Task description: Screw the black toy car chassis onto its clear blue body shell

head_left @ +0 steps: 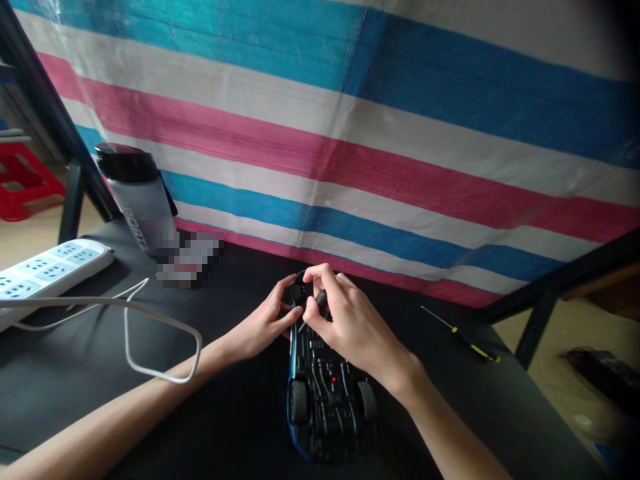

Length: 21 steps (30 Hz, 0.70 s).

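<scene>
A toy car [333, 393] lies upside down on the dark table, its black underside facing up and its blue body showing along the left edge. My left hand [267, 317] grips the car's far left side, with the thumb on the underside near a front wheel [299, 293]. Over the car's far end, my right hand [345, 317] is closed, thumb and fingers around a small dark ribbed piece [321, 299]. Whether that piece is attached to the car I cannot tell. The far right corner of the car is hidden behind my right hand.
A screwdriver [473, 343] with a yellow and black handle lies on the right. At left are a white power strip [55, 270], a looping white cable [163, 377], a bottle [143, 207] and a blurred-out item [193, 259]. A striped sheet [325, 160] hangs behind the table.
</scene>
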### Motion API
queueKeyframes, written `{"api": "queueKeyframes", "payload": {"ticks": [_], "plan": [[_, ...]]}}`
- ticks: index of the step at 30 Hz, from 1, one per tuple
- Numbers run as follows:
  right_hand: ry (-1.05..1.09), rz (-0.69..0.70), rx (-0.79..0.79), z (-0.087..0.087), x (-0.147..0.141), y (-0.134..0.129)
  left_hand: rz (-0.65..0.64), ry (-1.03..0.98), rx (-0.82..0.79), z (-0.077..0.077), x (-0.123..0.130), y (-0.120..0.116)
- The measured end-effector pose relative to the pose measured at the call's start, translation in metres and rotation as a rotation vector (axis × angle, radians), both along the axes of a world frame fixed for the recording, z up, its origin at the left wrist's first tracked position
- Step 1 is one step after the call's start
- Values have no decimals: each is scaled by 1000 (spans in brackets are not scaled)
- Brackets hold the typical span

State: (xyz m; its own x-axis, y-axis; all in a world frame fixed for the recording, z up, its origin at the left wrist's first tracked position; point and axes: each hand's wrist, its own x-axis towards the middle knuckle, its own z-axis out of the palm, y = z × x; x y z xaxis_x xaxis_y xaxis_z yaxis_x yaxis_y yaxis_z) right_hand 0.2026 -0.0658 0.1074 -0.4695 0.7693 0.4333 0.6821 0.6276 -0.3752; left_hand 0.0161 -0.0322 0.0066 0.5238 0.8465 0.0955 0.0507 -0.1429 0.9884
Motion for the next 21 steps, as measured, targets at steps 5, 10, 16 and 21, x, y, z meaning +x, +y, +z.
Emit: {"api": "queueKeyframes", "payload": {"ticks": [5,10,16,21], "plan": [[-34,6,-59,5,2,-3,13,-1,2,3,0,-1],[-19,94,-84,10,3,-7,33,39,8,8,1,-2],[-65,98,-65,12,1,-7,36,39,4,11,1,-3],[-132,2,-34,11,3,-6,-6,20,-14,10,-2,-1]]}}
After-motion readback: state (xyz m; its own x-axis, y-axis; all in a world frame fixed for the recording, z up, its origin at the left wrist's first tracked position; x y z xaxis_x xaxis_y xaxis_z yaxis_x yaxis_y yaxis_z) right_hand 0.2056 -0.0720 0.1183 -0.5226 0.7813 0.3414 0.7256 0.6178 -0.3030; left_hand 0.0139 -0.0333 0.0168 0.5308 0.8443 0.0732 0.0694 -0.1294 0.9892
